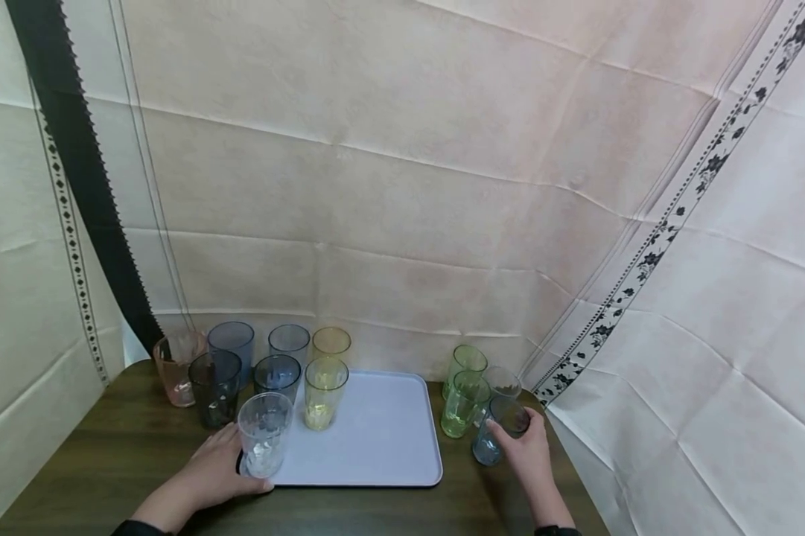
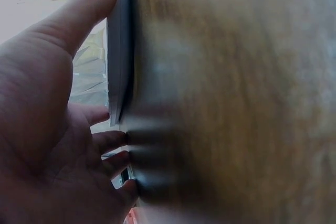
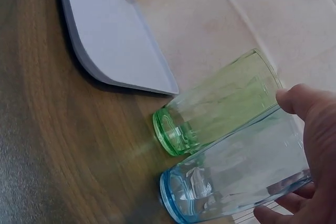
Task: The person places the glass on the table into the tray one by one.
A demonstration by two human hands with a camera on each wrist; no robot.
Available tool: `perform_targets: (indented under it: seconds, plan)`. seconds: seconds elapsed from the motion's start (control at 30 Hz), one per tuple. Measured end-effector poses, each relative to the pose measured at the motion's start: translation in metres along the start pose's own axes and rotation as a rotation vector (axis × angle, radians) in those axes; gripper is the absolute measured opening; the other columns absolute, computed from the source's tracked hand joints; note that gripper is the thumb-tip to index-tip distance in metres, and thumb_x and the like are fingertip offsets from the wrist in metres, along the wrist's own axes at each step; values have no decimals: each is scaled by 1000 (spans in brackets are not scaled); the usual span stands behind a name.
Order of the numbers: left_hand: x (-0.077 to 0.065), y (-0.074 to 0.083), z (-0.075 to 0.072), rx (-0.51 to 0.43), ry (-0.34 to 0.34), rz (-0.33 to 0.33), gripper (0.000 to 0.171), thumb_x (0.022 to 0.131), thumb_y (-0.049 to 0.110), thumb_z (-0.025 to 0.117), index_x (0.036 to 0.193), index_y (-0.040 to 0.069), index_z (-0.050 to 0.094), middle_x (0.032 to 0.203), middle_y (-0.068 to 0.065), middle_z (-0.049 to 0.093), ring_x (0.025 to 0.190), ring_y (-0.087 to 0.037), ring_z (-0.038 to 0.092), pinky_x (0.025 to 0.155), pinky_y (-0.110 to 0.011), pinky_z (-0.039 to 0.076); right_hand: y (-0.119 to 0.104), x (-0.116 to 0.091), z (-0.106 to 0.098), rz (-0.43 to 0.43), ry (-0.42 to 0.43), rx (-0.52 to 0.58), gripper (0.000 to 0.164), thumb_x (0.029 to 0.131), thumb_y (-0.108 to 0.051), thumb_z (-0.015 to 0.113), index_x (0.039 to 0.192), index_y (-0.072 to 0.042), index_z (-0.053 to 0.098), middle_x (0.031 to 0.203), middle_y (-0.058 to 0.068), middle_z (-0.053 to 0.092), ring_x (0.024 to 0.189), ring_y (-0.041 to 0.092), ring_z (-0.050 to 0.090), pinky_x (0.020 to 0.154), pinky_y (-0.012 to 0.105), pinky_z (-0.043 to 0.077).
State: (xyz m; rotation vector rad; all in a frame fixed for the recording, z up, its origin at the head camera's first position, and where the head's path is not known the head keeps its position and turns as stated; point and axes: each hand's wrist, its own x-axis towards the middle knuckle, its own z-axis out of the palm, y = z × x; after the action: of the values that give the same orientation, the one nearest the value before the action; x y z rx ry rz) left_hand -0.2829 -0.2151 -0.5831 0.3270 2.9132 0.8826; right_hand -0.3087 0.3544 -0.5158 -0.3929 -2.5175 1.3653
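Observation:
My right hand [image 1: 528, 451] grips a blue drinking glass [image 1: 488, 449] near its rim, thumb on one side and fingers on the other. The wrist view shows this blue glass [image 3: 210, 187] close beside a green glass [image 3: 210, 108]. At the front left corner of the white tray [image 1: 389, 439], my left hand [image 1: 214, 469] rests with its thumb along the front edge and its fingers spread by the left side. A clear glass [image 1: 265, 439] stands by that corner, just inside the left hand. In the left wrist view the thumb [image 2: 89, 9] touches the tray's rim.
Yellow glasses [image 1: 325, 394] and dark blue glasses [image 1: 278, 374] stand along the tray's left side. Further left are a pink glass [image 1: 174, 376], a dark grey glass [image 1: 214, 391] and a blue glass [image 1: 233, 342]. A clear glass [image 1: 503, 381] stands behind the right hand. Cloth [image 1: 375, 186] hangs behind the table.

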Motion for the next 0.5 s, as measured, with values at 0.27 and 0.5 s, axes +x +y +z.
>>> perform_targets:
  seconds: [0.27,0.5]
  plan:
    - [1,0,0,1,14,12,126,79,66,93,161,-13,40,164,-42,39,151,-65,33,119,-81,30,1,0,1,5,4,14,103,96,-42,86,164,9,27,157,36,44,149,53,43,125,68,35]
    - [1,-1,2,7,18,21,125,80,66,93,160,-13,41,163,-43,39,150,-66,34,118,-82,31,-2,-7,-2,0,7,7,104,95,-42,88,163,8,28,156,35,44,149,53,43,126,68,34]
